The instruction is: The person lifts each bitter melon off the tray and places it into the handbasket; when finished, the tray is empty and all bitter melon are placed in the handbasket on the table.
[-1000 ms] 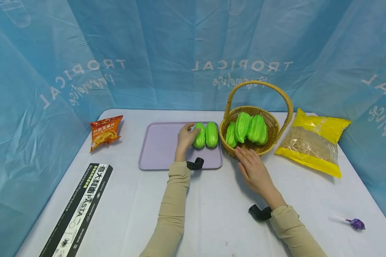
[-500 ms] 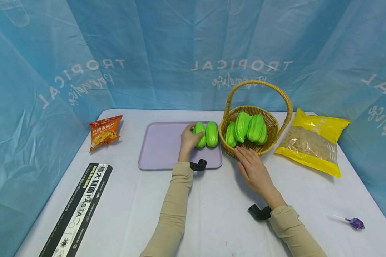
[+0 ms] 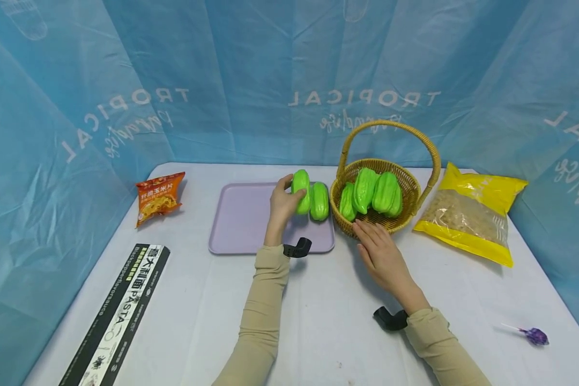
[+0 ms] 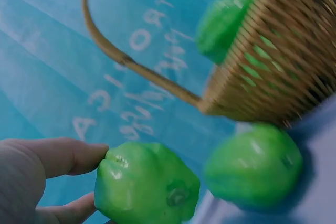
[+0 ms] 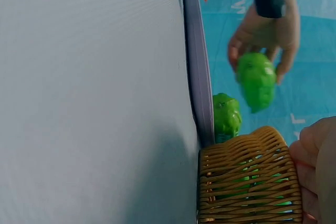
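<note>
My left hand [image 3: 283, 206] grips a green ridged gourd [image 3: 301, 192] and holds it lifted above the lilac tray [image 3: 243, 220]; the left wrist view shows the fingers [image 4: 50, 156] beside that gourd [image 4: 144, 184]. A second gourd [image 3: 319, 201] lies on the tray's right end, next to the wicker basket [image 3: 410, 190]. Three more gourds [image 3: 371, 193] sit inside the basket. My right hand [image 3: 378, 252] rests flat on the table with straight fingers, its fingertips at the basket's near wall. The right wrist view shows the lifted gourd [image 5: 255, 80] and the basket [image 5: 247, 182].
A yellow bag of grain [image 3: 470, 214] lies right of the basket. An orange snack packet [image 3: 158, 197] sits at the far left, a black and white pasta box [image 3: 120, 316] at the near left. A purple lollipop [image 3: 533, 335] lies near the right edge. Blue sheeting surrounds the table.
My left hand closed around the left gourd on the tray and raised it off the tray. The right hand stayed still by the basket.
</note>
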Demonstrator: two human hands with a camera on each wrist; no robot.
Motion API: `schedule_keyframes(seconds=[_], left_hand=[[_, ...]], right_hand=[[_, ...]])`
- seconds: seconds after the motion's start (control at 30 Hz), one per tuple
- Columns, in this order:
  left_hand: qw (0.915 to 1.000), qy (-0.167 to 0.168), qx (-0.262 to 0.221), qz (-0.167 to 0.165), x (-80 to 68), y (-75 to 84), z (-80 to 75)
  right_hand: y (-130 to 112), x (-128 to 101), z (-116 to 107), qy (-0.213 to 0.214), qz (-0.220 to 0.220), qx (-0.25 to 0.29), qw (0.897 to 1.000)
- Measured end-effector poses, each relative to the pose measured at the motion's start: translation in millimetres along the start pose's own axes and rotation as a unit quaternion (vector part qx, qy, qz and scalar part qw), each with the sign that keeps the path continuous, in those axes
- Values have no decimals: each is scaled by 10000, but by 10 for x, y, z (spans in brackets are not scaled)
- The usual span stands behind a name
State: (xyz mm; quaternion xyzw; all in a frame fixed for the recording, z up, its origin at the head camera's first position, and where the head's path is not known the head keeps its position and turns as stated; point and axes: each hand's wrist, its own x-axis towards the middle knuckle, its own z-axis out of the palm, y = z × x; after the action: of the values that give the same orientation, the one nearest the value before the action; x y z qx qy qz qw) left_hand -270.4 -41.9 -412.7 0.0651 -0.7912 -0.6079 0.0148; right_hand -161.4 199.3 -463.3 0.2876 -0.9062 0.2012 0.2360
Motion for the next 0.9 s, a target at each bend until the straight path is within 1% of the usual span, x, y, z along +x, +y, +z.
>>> schedule_keyframes(seconds=[0.1, 0.2, 0.3, 0.4, 0.53, 0.63, 0.7, 0.8, 0.9], left_hand=[[9994, -155, -265, 173, -58, 132, 4], [9973, -421, -512, 301, -113, 252, 35], [9937, -835, -643, 391, -162, 349, 108], [9882, -1293, -612, 556, -189, 408, 232], [9788, -1793, -490, 865, -206, 452, 446], [9720, -2049, -275, 1121, -225, 466, 601], [9676, -2169, -50, 1293, -247, 479, 691], [9622, -2224, 304, 1544, -287, 518, 806], [9570, -2263, 495, 1748, -320, 571, 904]], right_hand=[[1, 1, 5, 5, -1, 20, 10000], [4, -1, 6, -20, 9, 23, 10000], [10, -4, 6, -49, 28, 15, 10000], [15, -5, 10, -50, 48, 19, 10000], [14, 9, 8, -21, 27, 18, 10000], [6, 13, 7, -25, 4, -14, 10000], [2, 10, 5, -43, -7, -62, 10000], [-2, 4, -7, -78, -2, -110, 9999], [0, 0, -18, -83, -5, -153, 9998]])
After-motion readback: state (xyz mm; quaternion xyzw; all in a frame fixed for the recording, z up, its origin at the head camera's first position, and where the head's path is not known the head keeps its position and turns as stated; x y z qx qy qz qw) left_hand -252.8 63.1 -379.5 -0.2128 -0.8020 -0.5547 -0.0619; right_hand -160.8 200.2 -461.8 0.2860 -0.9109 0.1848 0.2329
